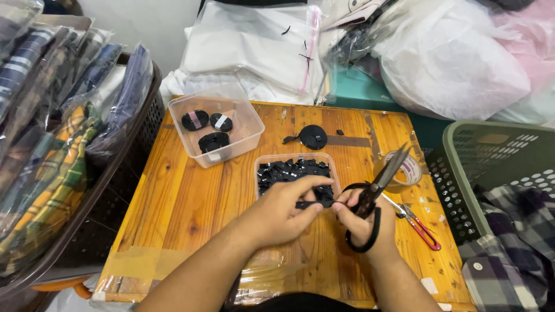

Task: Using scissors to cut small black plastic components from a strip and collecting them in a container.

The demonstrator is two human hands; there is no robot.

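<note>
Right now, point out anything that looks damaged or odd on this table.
The wooden table has clear tape patched along its near edge, wrinkled and peeling. A loose black tape roll trails an unwound end outside the clear tub of rolls.

**A:** so what's on the bench right now?

**B:** My left hand (pixel 281 212) pinches a short black strip (pixel 310 204) by its end, and my right hand (pixel 365 222) meets it from the other side with the black scissors (pixel 374 193) looped on my fingers, blades pointing up and away. Both hands sit just in front of a clear tub of cut black pieces (pixel 295 171).

**A:** and around that?

**B:** A second clear tub (pixel 215 128) with three black tape rolls farther back on the wooden table (pixel 191 196), one loose black roll (pixel 313 136) near it, a packing tape roll (pixel 404 171) and red-handled snips (pixel 419 226) to my right. Green basket (pixel 491 156) with plaid cloth beside the table.
</note>
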